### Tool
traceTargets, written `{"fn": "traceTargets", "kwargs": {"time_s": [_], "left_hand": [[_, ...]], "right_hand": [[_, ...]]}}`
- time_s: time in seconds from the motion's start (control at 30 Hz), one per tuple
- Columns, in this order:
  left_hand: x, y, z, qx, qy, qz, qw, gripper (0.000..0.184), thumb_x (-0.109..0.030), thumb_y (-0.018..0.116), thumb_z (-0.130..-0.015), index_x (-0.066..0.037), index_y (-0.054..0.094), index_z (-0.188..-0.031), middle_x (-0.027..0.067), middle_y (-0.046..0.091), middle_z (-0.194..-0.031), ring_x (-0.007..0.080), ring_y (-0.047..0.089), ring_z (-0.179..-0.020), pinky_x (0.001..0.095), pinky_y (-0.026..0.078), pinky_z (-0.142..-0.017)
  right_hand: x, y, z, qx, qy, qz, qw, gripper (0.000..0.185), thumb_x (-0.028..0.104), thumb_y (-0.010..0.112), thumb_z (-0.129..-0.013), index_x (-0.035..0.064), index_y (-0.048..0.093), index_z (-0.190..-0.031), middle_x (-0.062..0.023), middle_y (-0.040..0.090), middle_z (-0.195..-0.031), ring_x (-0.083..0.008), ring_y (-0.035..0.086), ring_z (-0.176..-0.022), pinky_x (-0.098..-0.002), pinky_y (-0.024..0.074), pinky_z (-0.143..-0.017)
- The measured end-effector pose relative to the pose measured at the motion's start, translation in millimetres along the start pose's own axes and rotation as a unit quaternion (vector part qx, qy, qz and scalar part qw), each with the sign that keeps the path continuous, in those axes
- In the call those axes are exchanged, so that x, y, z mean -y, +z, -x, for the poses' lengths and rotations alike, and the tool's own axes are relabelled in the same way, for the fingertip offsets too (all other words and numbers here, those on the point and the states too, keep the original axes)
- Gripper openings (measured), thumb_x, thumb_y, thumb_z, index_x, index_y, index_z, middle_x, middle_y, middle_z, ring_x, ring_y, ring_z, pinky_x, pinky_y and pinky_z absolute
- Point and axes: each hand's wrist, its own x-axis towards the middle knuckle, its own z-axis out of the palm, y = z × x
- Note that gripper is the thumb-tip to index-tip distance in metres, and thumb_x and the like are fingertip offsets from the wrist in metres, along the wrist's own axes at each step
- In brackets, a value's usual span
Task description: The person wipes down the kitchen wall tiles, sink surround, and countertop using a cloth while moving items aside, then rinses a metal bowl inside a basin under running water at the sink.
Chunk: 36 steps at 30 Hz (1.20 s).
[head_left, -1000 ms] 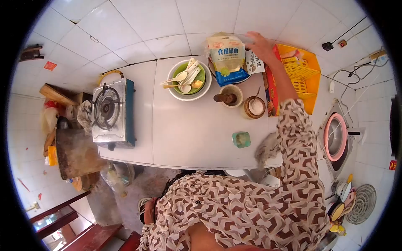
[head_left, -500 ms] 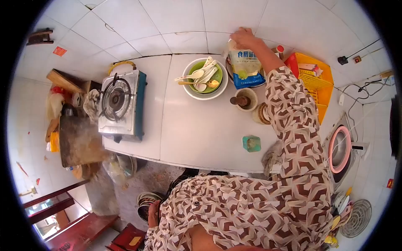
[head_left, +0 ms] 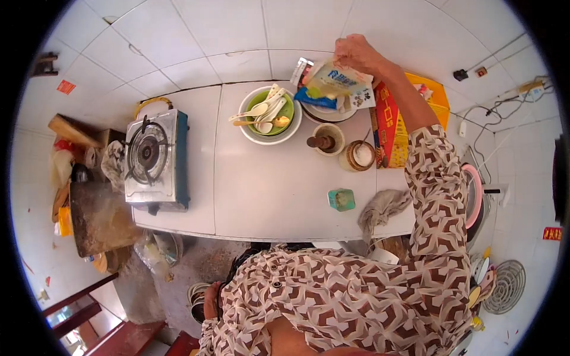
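plainly, the white bench (head_left: 270,196) fills the middle, with a gas stove (head_left: 155,160) at nine o'clock, a white bowl (head_left: 267,140) at twelve and a tilted pale-and-blue bag (head_left: 336,80) at one. the right hand (head_left: 358,53) has its grip pinching the bag's top; the left hand (head_left: 212,301), at seven, shows too little to tell its grip.

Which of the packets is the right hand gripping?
The pale bag with blue lettering and blue bottom: the right hand grips its top, while the neighbouring packets are not held.

Brown-and-cream geometric buttoned shirt (head_left: 350,291)
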Motion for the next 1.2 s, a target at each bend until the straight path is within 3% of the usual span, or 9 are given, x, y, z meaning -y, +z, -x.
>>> {"fn": "traceTargets", "kwargs": {"time_s": [0.13, 0.23, 0.4, 0.53, 0.6, 0.63, 0.77, 1.07, 1.2], "left_hand": [[-22, 12, -7, 0.028, 0.031, -0.021, 0.999, 0.032, -0.022, 0.039, -0.095, 0.003, 0.052, -0.111, 0.0145, 0.06, -0.108, 0.0245, 0.058, -0.098, 0.033, 0.044, -0.088], [-34, 25, -13, 0.054, 0.05, -0.035, 0.997, 0.033, -0.022, 0.039, -0.095, 0.004, 0.051, -0.112, 0.0148, 0.06, -0.109, 0.0246, 0.057, -0.099, 0.0329, 0.044, -0.089], [-52, 48, -18, 0.085, 0.072, -0.058, 0.992, 0.034, -0.022, 0.038, -0.096, 0.004, 0.05, -0.114, 0.0153, 0.059, -0.111, 0.0247, 0.056, -0.102, 0.0327, 0.043, -0.091], [-63, 65, -22, 0.103, 0.092, -0.067, 0.988, 0.035, -0.022, 0.038, -0.096, 0.005, 0.049, -0.115, 0.0158, 0.058, -0.113, 0.0247, 0.056, -0.104, 0.0326, 0.042, -0.092], [-69, 72, -22, 0.106, 0.101, -0.068, 0.987, 0.035, -0.023, 0.038, -0.096, 0.005, 0.048, -0.116, 0.016, 0.058, -0.114, 0.0248, 0.056, -0.105, 0.0325, 0.042, -0.093], [-72, 75, -22, 0.107, 0.106, -0.068, 0.986, 0.036, -0.023, 0.038, -0.096, 0.005, 0.048, -0.116, 0.0161, 0.058, -0.114, 0.0248, 0.055, -0.105, 0.0325, 0.041, -0.093], [-75, 82, -14, 0.104, 0.124, -0.07, 0.984, 0.037, -0.023, 0.038, -0.097, 0.006, 0.047, -0.118, 0.0165, 0.057, -0.116, 0.0249, 0.055, -0.107, 0.0323, 0.041, -0.095], [-74, 77, 24, 0.097, 0.174, -0.206, 0.958, 0.039, -0.024, 0.039, -0.097, 0.007, 0.046, -0.119, 0.0178, 0.055, -0.12, 0.0258, 0.055, -0.11, 0.0326, 0.04, -0.097], [-67, 80, 30, 0.11, 0.306, -0.273, 0.905, 0.036, -0.019, 0.04, -0.097, 0.008, 0.047, -0.119, 0.0179, 0.058, -0.116, 0.025, 0.057, -0.105, 0.0325, 0.044, -0.094]], "right_hand": [[-1, -61, 36, -0.103, 0.035, -0.08, 0.991, 0.008, 0.009, 0.063, -0.078, 0.0017, 0.062, -0.081, -0.0089, 0.055, -0.08, -0.0259, 0.054, -0.069, -0.0321, 0.0451, -0.066], [5, -136, 71, -0.121, 0.097, -0.225, 0.962, 0.015, 0.016, 0.068, -0.077, 0.0022, 0.061, -0.077, -0.0079, 0.055, -0.076, -0.0163, 0.055, -0.071, -0.033, 0.0454, -0.065], [-2, -222, 138, -0.148, 0.218, -0.143, 0.954, 0.017, 0.013, 0.068, -0.078, -0.0013, 0.058, -0.08, -0.0054, 0.056, -0.07, -0.0132, 0.056, -0.069, -0.0277, 0.0456, -0.063], [-74, -223, 217, -0.329, 0.235, -0.55, 0.731, 0.019, 0.012, 0.068, -0.077, 0.0021, 0.06, -0.091, -0.0093, 0.059, -0.078, -0.0199, 0.062, -0.077, -0.03, 0.049, -0.068], [-76, -236, 230, -0.179, 0.279, -0.16, 0.93, 0.026, 0.016, 0.063, -0.081, 0.0016, 0.057, -0.102, -0.015, 0.06, -0.091, -0.0275, 0.061, -0.088, -0.0368, 0.0483, -0.078], [-78, -241, 235, -0.087, 0.276, 0.054, 0.956, 0.03, 0.018, 0.061, -0.083, 0.0014, 0.056, -0.107, -0.0179, 0.06, -0.097, -0.0313, 0.06, -0.094, -0.0401, 0.048, -0.084], [-134, -184, 263, -0.087, 0.195, 0.308, 0.927, 0.005, 0.003, 0.061, -0.077, -0.0008, 0.059, -0.078, -0.0133, 0.055, -0.083, -0.0294, 0.061, -0.077, -0.0378, 0.0493, -0.065], [-152, -70, 234, -0.058, 0.208, 0.211, 0.953, 0.007, 0.002, 0.061, -0.077, -0.003, 0.057, -0.08, -0.0147, 0.052, -0.086, -0.0304, 0.059, -0.08, -0.0397, 0.0476, -0.066], [-154, -71, 210, -0.01, 0.221, 0.153, 0.963, 0.009, 0.002, 0.061, -0.078, -0.0026, 0.057, -0.083, -0.0138, 0.053, -0.087, -0.0309, 0.057, -0.082, -0.0403, 0.0465, -0.07]]}}
